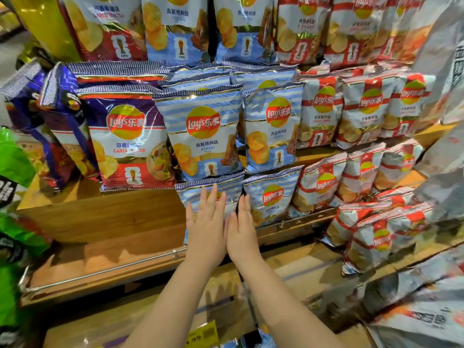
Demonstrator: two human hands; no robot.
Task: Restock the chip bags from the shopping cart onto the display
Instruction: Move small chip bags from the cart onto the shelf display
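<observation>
A light-blue striped chip bag (193, 194) stands on the lower wooden shelf (105, 249) of the display. My left hand (206, 229) lies flat against its front with straight fingers. My right hand (242, 232) is beside it, fingers straight, touching the bag's right edge next to a second blue bag (272, 197). Both hands hide most of the first bag. The shopping cart is out of view.
Purple garlic-butter bags (125, 139) and more blue bags (203, 136) fill the shelf above. Red-and-white bags (361, 109) crowd the right side on several tiers. Green bags (12, 222) sit at the left edge. A metal rail (100, 272) fronts the lower shelf.
</observation>
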